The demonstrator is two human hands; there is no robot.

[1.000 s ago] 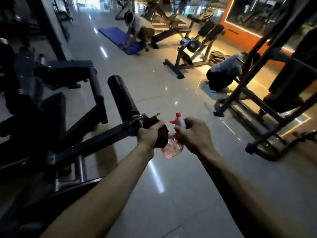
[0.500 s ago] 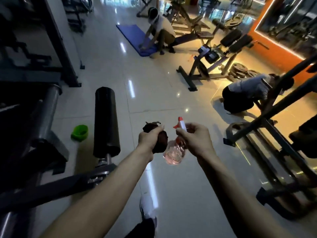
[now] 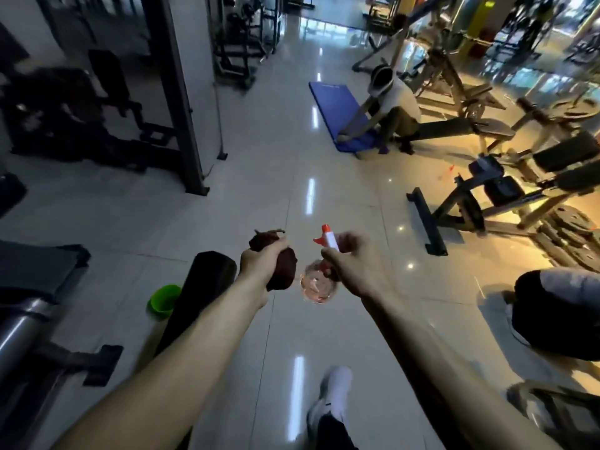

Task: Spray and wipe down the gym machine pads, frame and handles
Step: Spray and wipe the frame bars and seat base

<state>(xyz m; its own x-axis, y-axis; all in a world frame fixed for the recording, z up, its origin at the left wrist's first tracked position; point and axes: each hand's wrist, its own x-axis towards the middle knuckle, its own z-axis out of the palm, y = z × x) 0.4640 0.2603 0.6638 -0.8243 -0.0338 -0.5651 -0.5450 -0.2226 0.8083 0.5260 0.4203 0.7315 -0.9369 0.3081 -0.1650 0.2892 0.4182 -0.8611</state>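
Two hands are held out side by side above the tiled floor (image 3: 292, 196). The left hand (image 3: 259, 266) is clenched round a bunched dark red cloth (image 3: 284, 271). The right hand (image 3: 355, 269) grips the neck of a clear spray bottle (image 3: 319, 285), red-and-white head uppermost. The machine's black roller pad (image 3: 201, 293) lies at 9 o'clock from the left wrist, just beside it, and a green bowl (image 3: 164, 298) sits farther out. A blue mat (image 3: 337, 115) lies well away at 12 o'clock.
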